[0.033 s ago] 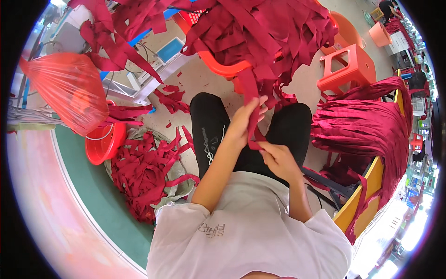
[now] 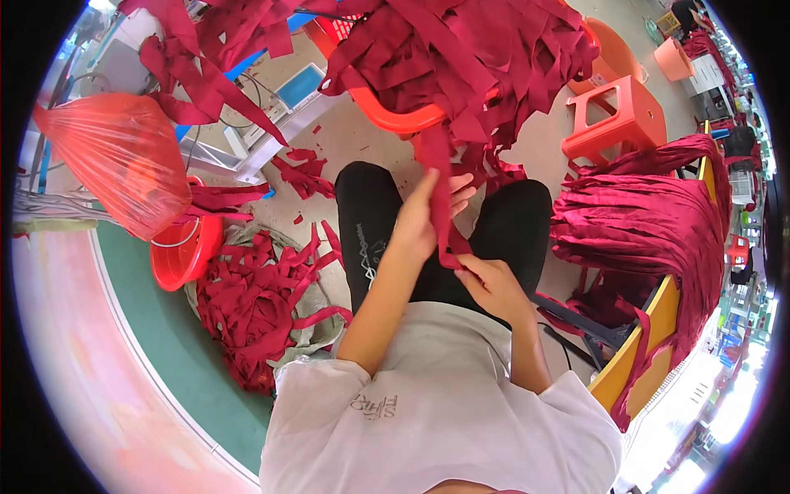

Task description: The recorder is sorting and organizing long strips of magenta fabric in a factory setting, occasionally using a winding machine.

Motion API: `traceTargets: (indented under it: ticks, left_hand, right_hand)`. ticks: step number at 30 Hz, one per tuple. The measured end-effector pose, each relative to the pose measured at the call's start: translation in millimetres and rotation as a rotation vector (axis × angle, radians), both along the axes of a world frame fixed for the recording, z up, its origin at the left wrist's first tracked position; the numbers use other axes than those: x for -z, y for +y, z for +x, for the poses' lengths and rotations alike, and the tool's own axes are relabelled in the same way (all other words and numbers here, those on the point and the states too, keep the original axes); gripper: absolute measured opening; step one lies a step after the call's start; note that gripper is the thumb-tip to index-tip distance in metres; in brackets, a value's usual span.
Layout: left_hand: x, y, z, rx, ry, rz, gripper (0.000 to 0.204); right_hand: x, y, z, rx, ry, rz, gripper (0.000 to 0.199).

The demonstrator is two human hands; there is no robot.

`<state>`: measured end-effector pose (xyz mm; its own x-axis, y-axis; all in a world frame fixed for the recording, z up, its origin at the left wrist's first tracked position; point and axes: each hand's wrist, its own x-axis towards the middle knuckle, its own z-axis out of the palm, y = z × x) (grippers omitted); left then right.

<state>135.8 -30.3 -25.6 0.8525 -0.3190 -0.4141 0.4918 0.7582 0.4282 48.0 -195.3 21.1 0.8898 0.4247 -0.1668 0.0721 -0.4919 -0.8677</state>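
From the head view, your main risk is a tangle. The dark red fabric strip (image 2: 440, 193) you are working runs up into the big heap of strips (image 2: 469, 58) spilling over the orange basket (image 2: 387, 115) in front of your knees. If you draw it toward you while it is crossed under its neighbours, I judge it could drag several others off the heap and onto the floor, or tip the load forward over the basket's rim. A second risk is the strip slipping: your grip is near its lower end, so a sharp tug could pull it free of your lower hand.

Your left hand (image 2: 415, 226) is raised above your lap, its fingers (image 2: 428, 185) stretched long and only loosely curved, lying against the left side of the strip rather than clamped around it. Your right hand (image 2: 494, 284) sits lower, over your right thigh, with its fingers (image 2: 471, 265) curled shut and pinching the strip's lower end.

The strip hangs nearly upright between your two hands, over your black trousers (image 2: 370, 214).

To your left, loose strips lie in a pile on the floor (image 2: 255, 305) beside a red bucket (image 2: 181, 251); to your right, a folded stack (image 2: 650, 222) drapes over a chair.
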Motion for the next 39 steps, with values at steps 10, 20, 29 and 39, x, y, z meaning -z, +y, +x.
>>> traceTargets:
  ticks: [10, 20, 29, 39]
  left_hand:
    - [-37, 222, -76, -0.823, -0.029, 0.060, 0.021]
    - [55, 469, -249, -1.373, 0.144, 0.026, 0.019]
    - [86, 457, -270, -1.248, 0.338, 0.482, 0.010]
    - [18, 202, -100, -0.592, 0.210, 0.514, 0.018]
  right_hand:
    - [-18, -145, 41, 0.995, -0.699, -0.127, 0.036]
    - [-100, -310, 74, 1.404, -1.233, 0.141, 0.028]
    - [42, -418, 41, 0.557, -0.200, -0.662, 0.025]
    - [63, -64, 137, 0.314, -0.548, -0.094, 0.029]
